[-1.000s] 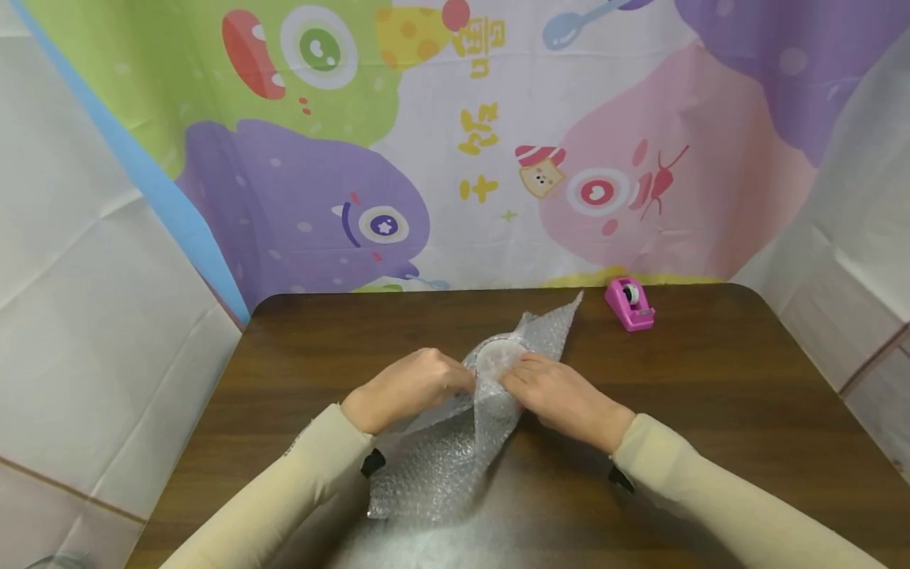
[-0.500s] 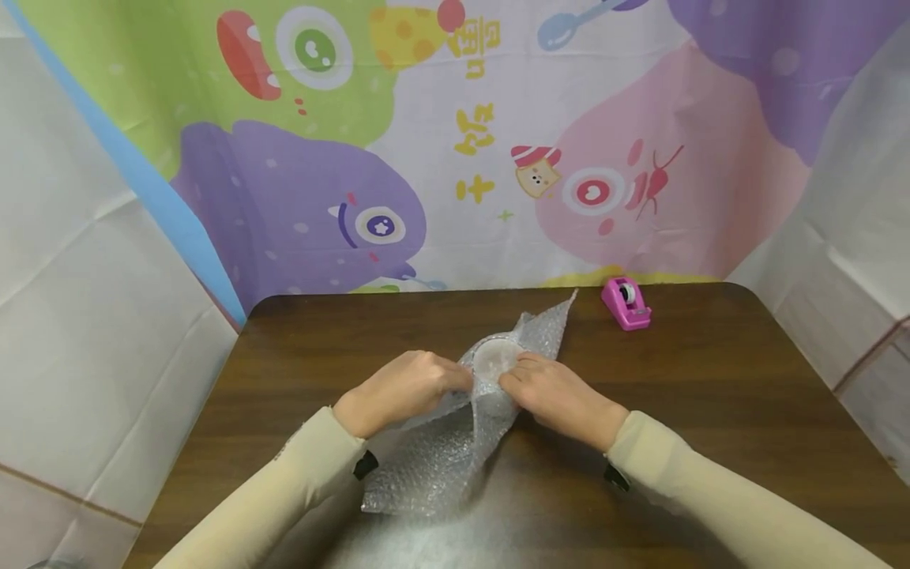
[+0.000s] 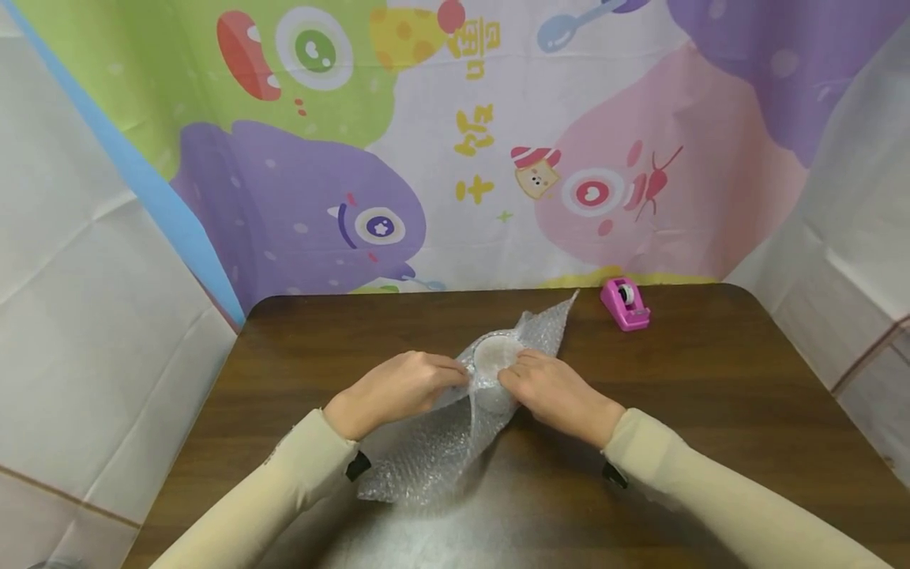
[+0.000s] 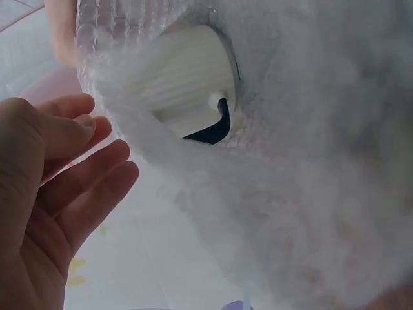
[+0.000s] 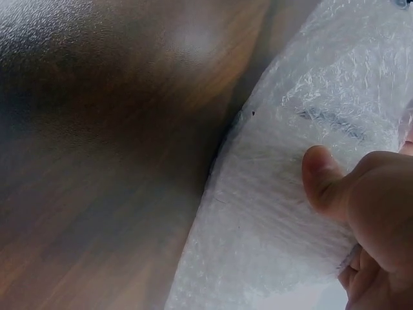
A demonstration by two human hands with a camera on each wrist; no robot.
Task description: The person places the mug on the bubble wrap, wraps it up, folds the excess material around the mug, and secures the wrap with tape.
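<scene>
A sheet of bubble wrap (image 3: 426,462) lies partly folded around a white cup (image 3: 492,357) in the middle of the table. In the left wrist view the white cup (image 4: 184,84) shows a ribbed side and a dark curved piece like a handle (image 4: 214,126). My left hand (image 3: 401,389) pinches the near edge of the wrap with thumb and forefinger, its other fingers loosely bent. My right hand (image 3: 562,397) grips the cup through the wrap, with the thumb (image 5: 319,177) against its side. Much of the cup is hidden by wrap.
A pink tape dispenser (image 3: 625,303) stands at the back right of the dark wooden table (image 3: 711,474). A cartoon-print cloth (image 3: 476,237) hangs behind the back edge. Pale walls rise at both sides.
My left hand has drawn slightly to the left, its fingers straighter. The near corner of the bubble wrap has shifted up and left. My right hand stays on the cup.
</scene>
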